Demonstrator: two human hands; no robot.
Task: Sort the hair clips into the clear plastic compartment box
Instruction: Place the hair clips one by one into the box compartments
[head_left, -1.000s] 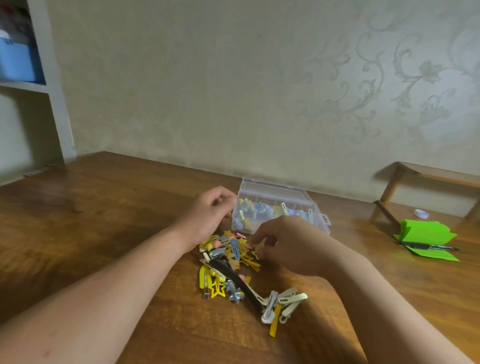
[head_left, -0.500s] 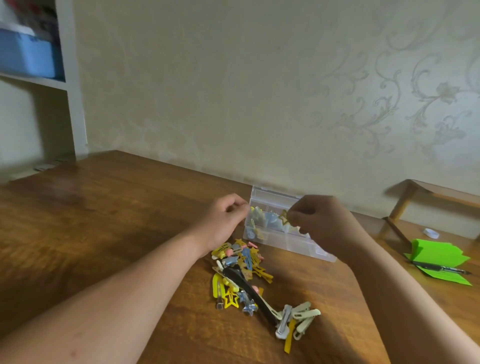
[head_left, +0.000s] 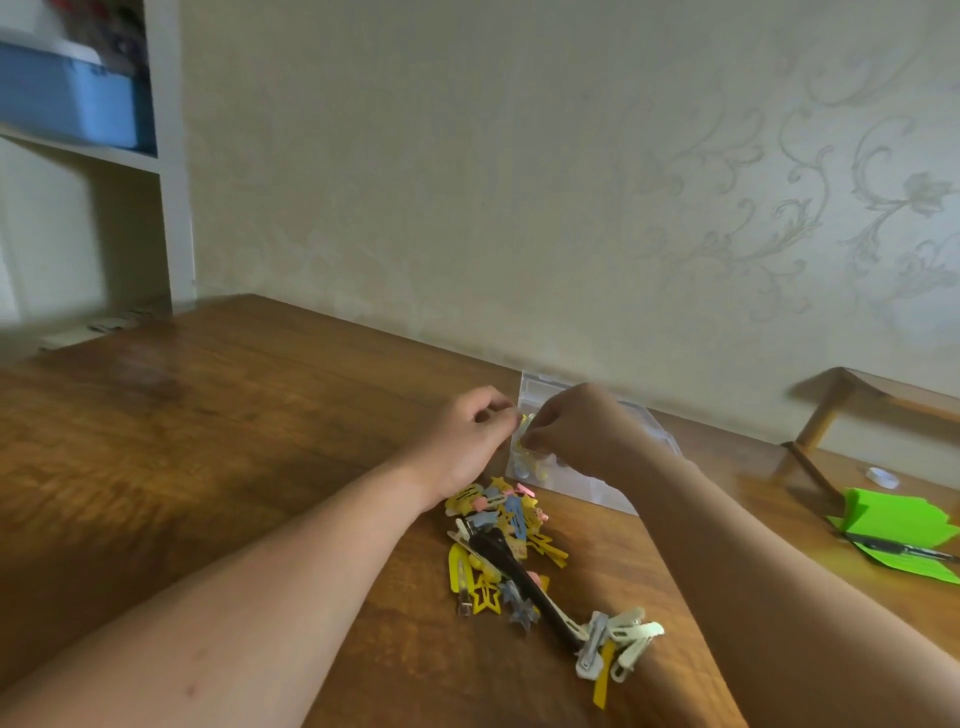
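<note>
A clear plastic compartment box (head_left: 597, 488) stands near the wall, with small yellow and blue clips showing through its front. My right hand (head_left: 582, 431) hovers over the box's left end, fingers curled down around a small yellow clip (head_left: 527, 423). My left hand (head_left: 470, 441) sits right beside it at the box's left edge, fingers curled; whether it holds something is hidden. A pile of hair clips (head_left: 511, 540), yellow, blue, pink, black and cream, lies on the table in front of the box.
The wooden table (head_left: 208, 467) runs to the wall. Green folded paper (head_left: 909, 530) with a black pen (head_left: 904, 550) lies at the right, near a wooden stand (head_left: 831, 410). A white shelf with a blue bin (head_left: 67, 98) stands at the far left.
My right hand left the clip pile with a yellow clip, rose to the box and shifted left over its left end. My left hand stayed at the box's left edge.
</note>
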